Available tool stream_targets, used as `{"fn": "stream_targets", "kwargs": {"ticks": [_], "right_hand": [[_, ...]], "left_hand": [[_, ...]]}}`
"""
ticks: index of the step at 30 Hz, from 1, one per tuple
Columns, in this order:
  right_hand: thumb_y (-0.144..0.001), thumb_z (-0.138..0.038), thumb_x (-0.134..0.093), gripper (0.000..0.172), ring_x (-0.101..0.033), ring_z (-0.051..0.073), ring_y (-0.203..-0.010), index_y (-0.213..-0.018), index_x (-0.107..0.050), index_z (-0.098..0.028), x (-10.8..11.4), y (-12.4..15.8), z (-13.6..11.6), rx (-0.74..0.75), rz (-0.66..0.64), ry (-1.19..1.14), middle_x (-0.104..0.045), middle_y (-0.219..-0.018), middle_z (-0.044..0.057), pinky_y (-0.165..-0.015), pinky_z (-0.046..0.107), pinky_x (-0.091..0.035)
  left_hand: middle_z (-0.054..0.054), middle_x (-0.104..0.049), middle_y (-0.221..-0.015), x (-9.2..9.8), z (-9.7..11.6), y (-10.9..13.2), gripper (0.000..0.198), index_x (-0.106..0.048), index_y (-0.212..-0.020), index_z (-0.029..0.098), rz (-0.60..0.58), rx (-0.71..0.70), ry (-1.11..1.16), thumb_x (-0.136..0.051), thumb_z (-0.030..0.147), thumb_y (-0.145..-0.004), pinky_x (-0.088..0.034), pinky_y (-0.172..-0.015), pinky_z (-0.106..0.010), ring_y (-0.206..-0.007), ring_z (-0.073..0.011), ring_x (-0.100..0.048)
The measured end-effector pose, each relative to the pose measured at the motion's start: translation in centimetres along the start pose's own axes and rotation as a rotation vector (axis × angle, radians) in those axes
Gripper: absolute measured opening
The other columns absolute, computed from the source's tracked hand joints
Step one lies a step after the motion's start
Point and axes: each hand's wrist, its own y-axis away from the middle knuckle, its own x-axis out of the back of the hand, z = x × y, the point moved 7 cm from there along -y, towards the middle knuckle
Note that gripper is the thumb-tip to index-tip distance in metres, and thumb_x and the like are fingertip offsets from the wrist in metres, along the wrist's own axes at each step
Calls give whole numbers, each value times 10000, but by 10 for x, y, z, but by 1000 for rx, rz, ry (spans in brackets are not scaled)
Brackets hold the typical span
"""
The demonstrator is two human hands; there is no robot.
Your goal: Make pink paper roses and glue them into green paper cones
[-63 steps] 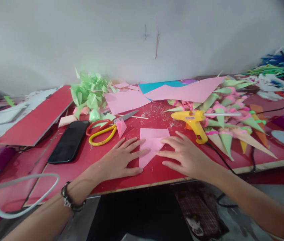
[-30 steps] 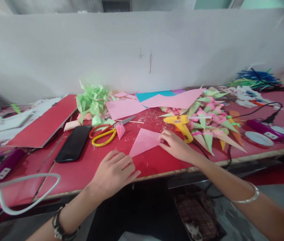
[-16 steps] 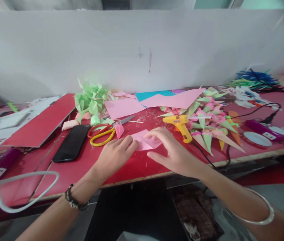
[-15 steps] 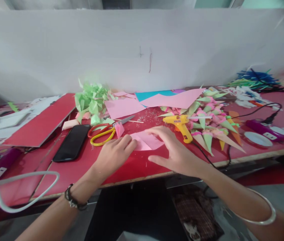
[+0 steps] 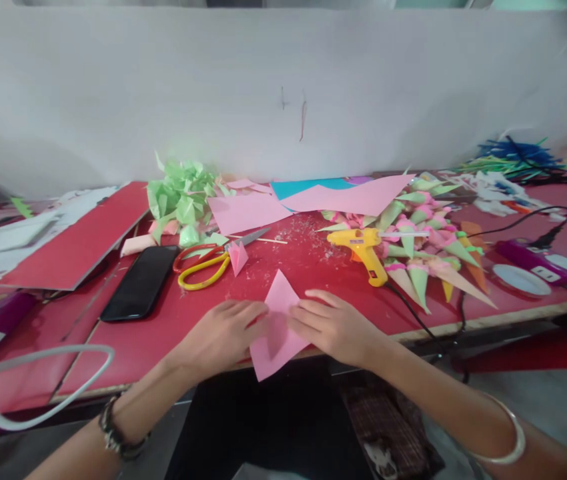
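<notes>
"What did the head view show at its centre?"

"A piece of pink paper (image 5: pixel 278 330) at the front of a red tabletop (image 5: pixel 151 341), set cornerwise: one corner pointed away from the wearer, and the near corner reached out past the edge. It was between the person's left hand (image 5: pixel 226 333) and right hand (image 5: pixel 336 327)."

"How were the fingers placed?"

"Those of the left hand were curled closely onto the paper's left side. Those of the right hand held the opposite side, narrow together, except for one that stood slightly raised. Both thumbs were hidden, so how firmly they pinched could not be told."

"Which step seemed to be in hand?"

"Lining up the paper for a fold, I judged. A darker patch crossed its middle; whether crease or shadow, I could not tell."

"And the next move?"

"In my judgement it called for even tension from both sides, and for the overhanging corner to be supported before any pressing."

"What lay around?"

"Beyond the left hand, a small folded pink piece (image 5: pixel 237 258) by scissors (image 5: pixel 203 275) with red and yellow handles, and a black phone (image 5: pixel 139 283) farther left. Beyond the right hand, a yellow glue gun (image 5: pixel 361 245) lay beside paper cones (image 5: pixel 418 280)."
</notes>
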Motion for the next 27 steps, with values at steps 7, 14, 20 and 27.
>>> {"fn": "stream_targets", "kwargs": {"ticks": [7,14,20,27], "right_hand": [[-825,-173,-482,176,-531,155,-753,-942,-612,-165,-11,-1,8,-110,-170,-196,-632,-886,51,-670,292,-381],[-811,-247,-529,148,-521,136,-805,-866,-664,-219,-15,0,30,-283,-142,-592,-628,-941,25,-736,258,-403],[-765,-304,-587,150,-541,136,-764,-717,-615,-165,-21,-4,40,-504,-61,-681,-616,-846,27,-762,274,-404],[-760,-254,-564,200,-493,118,-654,-601,-488,-159,-30,-4,41,-664,-116,-612,-539,-739,13,-604,231,-377]], "left_hand": [[-37,-631,-907,11,20,23,276,-553,-1009,146,117,-118,-99,-347,62,-847,-422,-749,-315,-826,-158,-565],[-9,-615,-707,8,12,22,250,-593,-761,165,198,124,4,-378,216,-879,-384,-622,-284,-634,-134,-539],[1,-576,-583,-1,-7,18,306,-563,-609,159,222,355,102,-442,310,-845,-345,-558,-256,-555,-121,-520],[4,-546,-535,-2,-9,17,282,-512,-556,162,184,433,39,-450,261,-813,-316,-539,-269,-507,-129,-486]]}}
